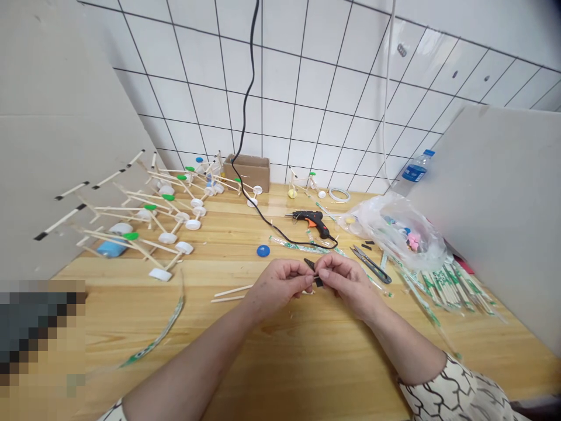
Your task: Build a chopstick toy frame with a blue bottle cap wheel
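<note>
My left hand (284, 282) and my right hand (346, 280) meet over the middle of the wooden table. Their fingertips are pinched close together around something small and thin that I cannot make out. Just behind the fingers lies a black flat piece (309, 264), partly hidden by them. Two bare wooden sticks (232, 290) stick out to the left from behind my left hand. A blue bottle cap (263, 251) rests a little beyond it. To the right of my right hand lie thread snips (370, 264) and small black strips (367, 245).
A black glue gun (313, 222) with its cord lies beyond my hands. Several stick-built models with bottle-cap wheels (160, 273) stand at left. A cardboard box (249, 173) is behind. At right are a plastic bag (394, 225), wrapped chopsticks (460, 286) and a water bottle (416, 169).
</note>
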Demonstrator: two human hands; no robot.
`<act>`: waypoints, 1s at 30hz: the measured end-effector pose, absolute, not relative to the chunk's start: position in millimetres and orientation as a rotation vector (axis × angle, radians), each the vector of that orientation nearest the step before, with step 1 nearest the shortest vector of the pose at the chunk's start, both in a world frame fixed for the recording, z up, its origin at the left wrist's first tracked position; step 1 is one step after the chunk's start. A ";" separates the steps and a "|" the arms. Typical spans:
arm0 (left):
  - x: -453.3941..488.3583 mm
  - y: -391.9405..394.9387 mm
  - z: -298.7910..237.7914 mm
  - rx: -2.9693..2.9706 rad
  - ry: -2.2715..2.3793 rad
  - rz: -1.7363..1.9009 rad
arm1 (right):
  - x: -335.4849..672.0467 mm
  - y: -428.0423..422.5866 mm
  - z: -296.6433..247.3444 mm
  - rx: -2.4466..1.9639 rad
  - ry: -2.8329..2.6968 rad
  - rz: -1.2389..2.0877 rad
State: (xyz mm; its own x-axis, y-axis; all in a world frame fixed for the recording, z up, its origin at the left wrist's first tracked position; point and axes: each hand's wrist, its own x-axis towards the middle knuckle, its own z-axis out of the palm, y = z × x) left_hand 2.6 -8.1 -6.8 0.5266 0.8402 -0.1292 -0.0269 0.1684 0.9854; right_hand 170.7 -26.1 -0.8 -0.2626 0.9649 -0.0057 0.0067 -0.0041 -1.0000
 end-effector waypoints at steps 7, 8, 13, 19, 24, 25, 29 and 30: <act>4.7 -11.7 -4.3 1.273 0.874 0.731 | 171.7 -25.7 -4.3 -1.184 -1.419 1.321; 5.0 -12.0 -3.9 1.272 0.876 0.735 | 171.5 -25.7 -3.9 -1.194 -1.423 1.322; 5.9 -12.9 -2.1 1.285 0.879 0.757 | 170.4 -25.8 0.3 -1.226 -1.404 1.348; 5.7 -12.9 -3.1 1.293 0.862 0.765 | 168.0 -26.6 4.6 -1.229 -1.378 1.361; 5.5 -12.7 -3.4 1.257 0.844 0.782 | 166.9 -27.6 5.6 -1.214 -1.397 1.347; 5.5 -12.9 -2.4 1.248 0.850 0.779 | 166.9 -27.7 5.6 -1.204 -1.403 1.343; 5.7 -13.9 1.4 1.220 0.877 0.766 | 167.0 -28.3 5.5 -1.168 -1.431 1.342; 5.8 -13.9 1.4 1.213 0.875 0.765 | 166.9 -28.5 5.6 -1.166 -1.436 1.342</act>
State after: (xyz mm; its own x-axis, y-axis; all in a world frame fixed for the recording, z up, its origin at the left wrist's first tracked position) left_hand 5.8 -13.9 1.4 0.4688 0.8699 -0.1531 -0.0356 0.1918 0.9808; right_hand 166.9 -28.5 5.6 -0.2245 0.9742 -0.0214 0.0875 -0.0017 -0.9962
